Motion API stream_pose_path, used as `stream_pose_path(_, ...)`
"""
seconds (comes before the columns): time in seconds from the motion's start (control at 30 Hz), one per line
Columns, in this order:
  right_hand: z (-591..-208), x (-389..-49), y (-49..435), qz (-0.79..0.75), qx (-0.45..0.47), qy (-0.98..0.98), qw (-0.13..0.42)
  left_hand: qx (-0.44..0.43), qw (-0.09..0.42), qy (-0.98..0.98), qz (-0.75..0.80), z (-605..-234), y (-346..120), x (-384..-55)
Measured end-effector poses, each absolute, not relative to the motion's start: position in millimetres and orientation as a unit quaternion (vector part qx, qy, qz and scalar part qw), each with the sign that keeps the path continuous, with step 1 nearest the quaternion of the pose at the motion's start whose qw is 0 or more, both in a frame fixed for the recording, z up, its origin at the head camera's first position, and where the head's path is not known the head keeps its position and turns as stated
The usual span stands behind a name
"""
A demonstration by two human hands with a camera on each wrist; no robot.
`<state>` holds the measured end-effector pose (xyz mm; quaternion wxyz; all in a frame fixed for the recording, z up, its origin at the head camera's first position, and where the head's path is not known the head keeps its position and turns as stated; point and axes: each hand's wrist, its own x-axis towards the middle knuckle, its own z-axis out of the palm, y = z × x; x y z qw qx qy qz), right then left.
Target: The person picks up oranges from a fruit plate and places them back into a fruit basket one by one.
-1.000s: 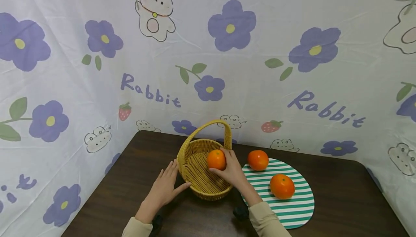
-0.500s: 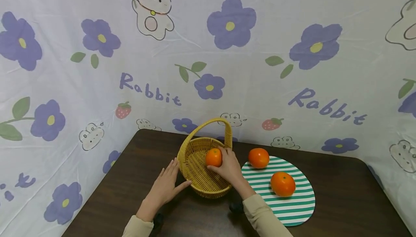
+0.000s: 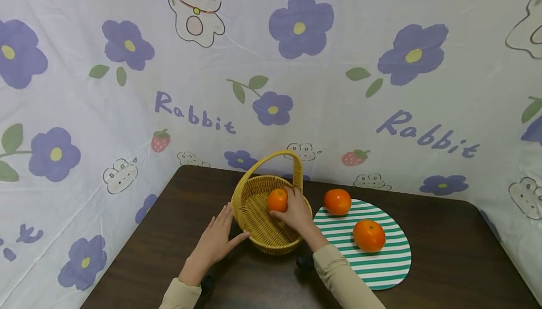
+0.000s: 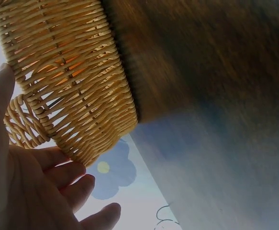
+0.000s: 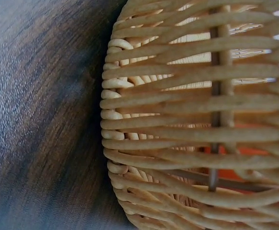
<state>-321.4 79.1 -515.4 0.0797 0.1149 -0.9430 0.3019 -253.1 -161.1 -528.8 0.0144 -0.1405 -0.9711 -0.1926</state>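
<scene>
A yellow wicker basket [image 3: 273,249] with a tall arched handle stands on the dark table. Inside it, my right hand [image 3: 297,212] grips an orange [image 3: 277,200] between thumb and fingers, near the basket's right side. My left hand [image 3: 215,242] rests against the basket's left side with fairly straight fingers and the thumb spread. In the left wrist view, the fingertips of that hand [image 4: 34,184] touch the woven wall [image 4: 77,72]. The right wrist view is filled by the basket's weave [image 5: 172,103], with orange colour showing through the gaps; the right hand is hidden there.
To the basket's right lies a round green-and-white striped mat [image 3: 387,269]. One orange [image 3: 369,235] sits on it and another orange [image 3: 337,202] is at its upper left edge. A patterned cloth [image 3: 322,102] hangs behind the table [image 3: 449,243].
My right hand has shifted slightly left and deeper into the basket with the orange. The left hand stays at the basket's side. The head view has tilted down a little.
</scene>
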Motion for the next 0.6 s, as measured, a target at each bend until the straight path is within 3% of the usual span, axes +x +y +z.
stream_pose_path(0.6, -515.1, -318.1, 80.7, 0.289, 0.103, -0.949, 0.073, -0.135, 0.013, -0.971, -0.197, -529.6, -160.3, -252.5)
